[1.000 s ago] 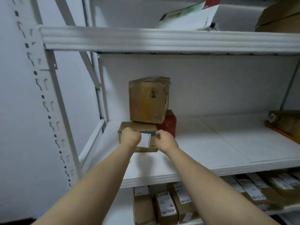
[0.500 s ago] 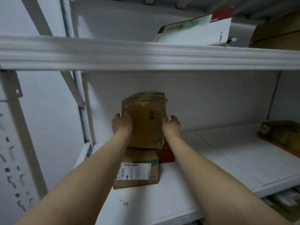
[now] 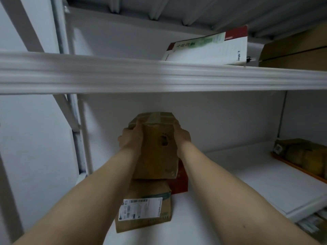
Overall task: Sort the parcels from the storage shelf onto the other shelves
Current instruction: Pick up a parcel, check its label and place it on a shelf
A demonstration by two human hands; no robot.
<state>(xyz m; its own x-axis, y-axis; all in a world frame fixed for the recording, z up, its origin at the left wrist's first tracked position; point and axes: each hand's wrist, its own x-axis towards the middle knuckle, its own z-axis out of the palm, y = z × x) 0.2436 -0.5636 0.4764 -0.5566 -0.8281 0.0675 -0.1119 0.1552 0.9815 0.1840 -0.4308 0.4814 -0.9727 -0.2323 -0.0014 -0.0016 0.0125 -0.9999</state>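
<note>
Through the head camera I look at a white metal shelf board (image 3: pixel 247 183), with both forearms reaching in from 6 o'clock. The tall brown cardboard box (image 3: pixel 157 149) stands just below the middle of the frame, close to the back wall near the left end of this board. My left hand (image 3: pixel 130 138) grips its left side, fingers curled over the upper left edge. My right hand (image 3: pixel 182 137) clamps the right side, fingers wrapped round the far top corner, so the box is squeezed between the two hands. Its base meets the top of what lies beneath, and I cannot tell whether it rests there or hangs just clear.

At 6 o'clock from that box lies a flat brown cardboard parcel with a white shipping label (image 3: pixel 146 209), the label facing me. At 5 o'clock, tucked behind my right forearm, is a small red carton (image 3: pixel 178 179), touching the flat parcel's right rear.

Towards 3 o'clock, well apart, a brown wrapped bundle (image 3: pixel 304 156) sits on an orange tray at the board's right end.

Across 12 o'clock runs the white front beam of the upper shelf (image 3: pixel 159 76). Above it, at 1 o'clock, a flat white carton with green and red print (image 3: pixel 208 48) leans tilted, and a plain brown carton (image 3: pixel 293 52) stands just beside it at 2 o'clock.
</note>
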